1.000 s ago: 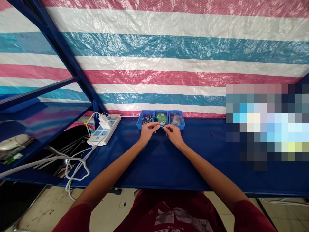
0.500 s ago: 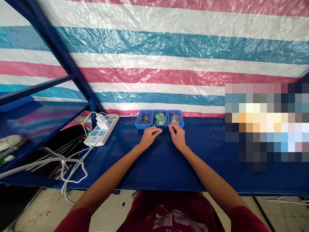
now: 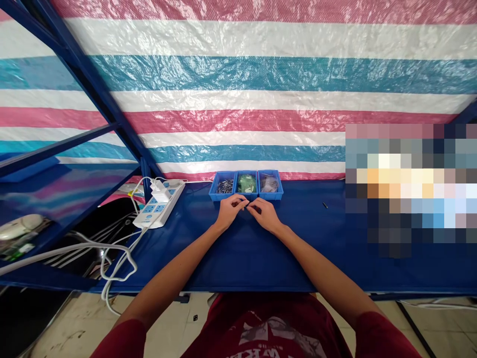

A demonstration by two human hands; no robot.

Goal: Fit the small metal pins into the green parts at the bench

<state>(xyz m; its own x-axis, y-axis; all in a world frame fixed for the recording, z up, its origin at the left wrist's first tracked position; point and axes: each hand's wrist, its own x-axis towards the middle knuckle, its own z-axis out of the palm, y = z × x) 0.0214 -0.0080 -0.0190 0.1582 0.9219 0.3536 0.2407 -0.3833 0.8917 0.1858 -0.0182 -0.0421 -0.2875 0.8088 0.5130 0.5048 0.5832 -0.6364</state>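
My left hand (image 3: 228,211) and my right hand (image 3: 264,214) meet fingertip to fingertip just in front of three blue bins. Each is pinched closed, and whatever sits between the fingertips is too small to name. Behind my left hand, the left bin (image 3: 215,195) holds many small dark and silvery metal pins (image 3: 225,186). Green plastic bagging with small pale pieces (image 3: 246,184) fills the middle bin. In the right bin (image 3: 278,196) lies a clear plastic bag (image 3: 269,183) whose contents I cannot make out.
A single small dark pin (image 3: 325,205) lies on the blue table (image 3: 253,263) to the right. At the left stands a white power strip (image 3: 160,206) with plugs and trailing white cables (image 3: 128,268). A blue metal frame (image 3: 108,114) rises there. The far right is pixelated.
My right hand has moved left from in front of the right bin, and its fingertips now meet those of my left hand. The view has shifted slightly.
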